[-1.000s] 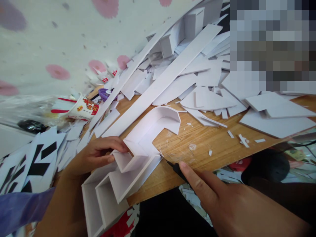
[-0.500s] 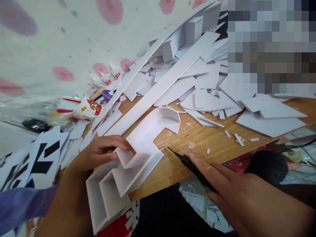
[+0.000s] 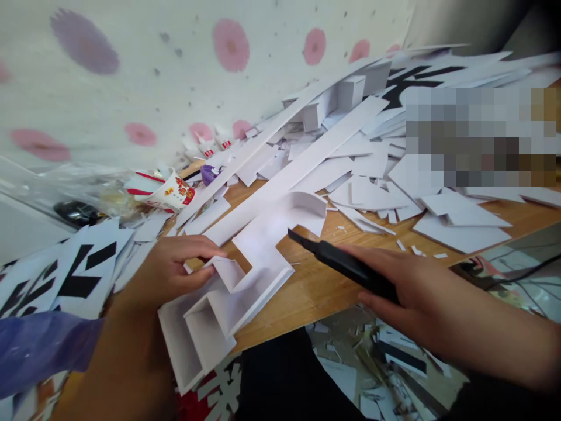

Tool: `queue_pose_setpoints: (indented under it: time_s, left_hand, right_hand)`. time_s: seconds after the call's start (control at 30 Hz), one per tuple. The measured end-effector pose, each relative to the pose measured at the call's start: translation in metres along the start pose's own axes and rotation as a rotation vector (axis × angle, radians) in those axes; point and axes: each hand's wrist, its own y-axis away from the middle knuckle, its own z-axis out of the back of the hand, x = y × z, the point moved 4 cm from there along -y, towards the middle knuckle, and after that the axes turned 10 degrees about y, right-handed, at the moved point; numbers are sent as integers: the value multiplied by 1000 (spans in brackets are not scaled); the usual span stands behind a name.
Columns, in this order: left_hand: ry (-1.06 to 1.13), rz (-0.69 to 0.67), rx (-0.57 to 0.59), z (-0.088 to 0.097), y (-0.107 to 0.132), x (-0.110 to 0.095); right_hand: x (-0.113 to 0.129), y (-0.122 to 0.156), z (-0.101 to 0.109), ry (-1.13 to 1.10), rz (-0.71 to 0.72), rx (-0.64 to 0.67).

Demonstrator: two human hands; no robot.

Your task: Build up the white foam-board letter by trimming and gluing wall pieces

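Okay, nearest first: blue sleeve (image 3: pixel 39 345) on the left forearm, paper scraps on the floor (image 3: pixel 372 351) below the table edge.

Foam-board channel piece (image 3: pixel 258 275), white, stepped like a zigzag, raised side walls. Its near end overhangs the edge of the wooden table (image 3: pixel 315 292); the rest lies flat on it.

Left hand (image 3: pixel 175 269): fingers and thumb pinched on a folded wall section at the middle of the piece, palm down on the table side.

Right hand (image 3: pixel 403 280): closed around the rear of a black cutter (image 3: pixel 346 266), index finger laid along its top. Cutter is held low and nearly level, tip pointing left at the far arm of the piece. Tip looks just clear of the foam, but contact can't be confirmed from this angle.

Left of the hands: black-and-white printed sheets (image 3: pixel 65 275).

Beyond the piece: long white strip (image 3: pixel 307 161) running diagonally, small chips on the wood, flat offcuts (image 3: pixel 456 234) to the right.

Further left: red-printed paper cup (image 3: pixel 173 193) on its side, purple object (image 3: pixel 209 173) just past it.

Back: heap of white board scraps (image 3: pixel 350 93) against a wall (image 3: pixel 131 52) with pink dots.
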Motion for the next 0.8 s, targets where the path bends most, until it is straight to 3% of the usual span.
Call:
queue_pose_setpoints:
  time_s: [0.1, 0.23, 0.43, 0.57, 0.8]
  left_hand:
    - [-8, -177, -139, 13, 12, -13]
    - [10, -244, -125, 17, 19, -20]
    - [-9, -44, -64, 21, 21, -1]
    - [-18, 86, -72, 25, 20, 17]
    - [103, 159, -74, 23, 17, 29]
  right_hand:
    - [-1, -5, -3, -139, -72, 55]
    - [6, -9, -8, -178, -40, 56]
    - [18, -11, -1, -63, 62, 222]
    - [25, -24, 4, 23, 168, 172]
    - [58, -44, -28, 255, 428, 317]
